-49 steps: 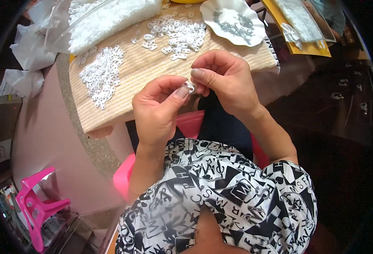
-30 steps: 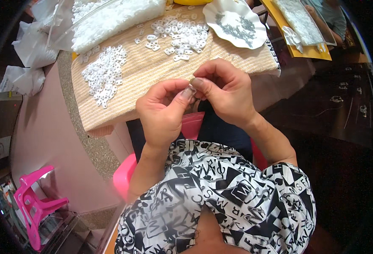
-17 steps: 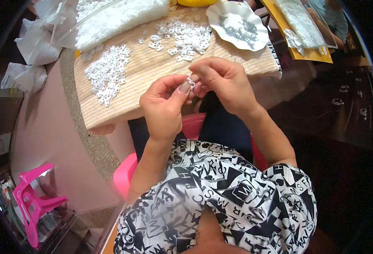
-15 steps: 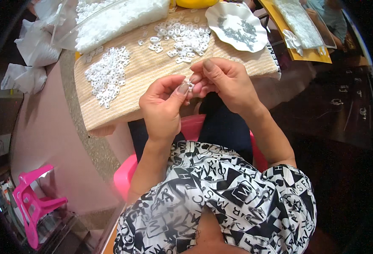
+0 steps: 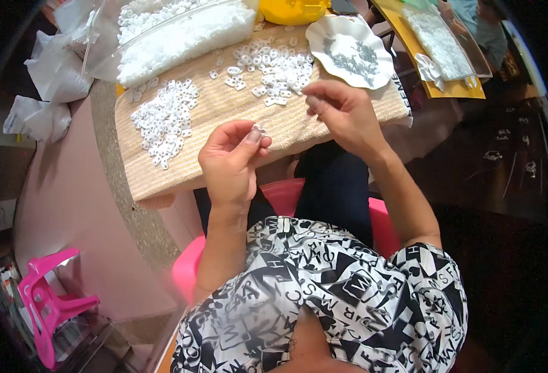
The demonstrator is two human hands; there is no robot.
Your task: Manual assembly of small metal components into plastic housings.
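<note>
A small white piece (image 5: pixel 258 128) is pinched by the left hand (image 5: pixel 229 163) between the thumb and the bent forefinger, above the near edge of a counter (image 5: pixel 215 102) that is covered with a cream striped cloth. The fingers of that hand are closed on the piece, and only a little of it is left exposed at their tips. The right hand (image 5: pixel 350 121) is held well apart from it, farther to the right and over the same edge. Its fingers are curled, with the thumb brought close to the forefinger; whether anything is gripped there cannot be told, as the tips are blurred.

On the cloth, a heap of white pieces (image 5: pixel 162 121) is spread to the left, and a second heap (image 5: pixel 283 71) is scattered near the middle, where flat pieces with holes can be made out. Behind the heaps, a clear bag (image 5: pixel 187 43) is filled with more white pieces. At the far right, small dark grey bits (image 5: pixel 356 57) are gathered on a white wavy-rimmed plate (image 5: pixel 383 69). Between bag and plate, a yellow container (image 5: pixel 294 11) is partly cut off by the upper edge. To the right of the counter, another filled clear bag (image 5: pixel 439 43) is laid on a yellow envelope (image 5: pixel 457 89).
</note>
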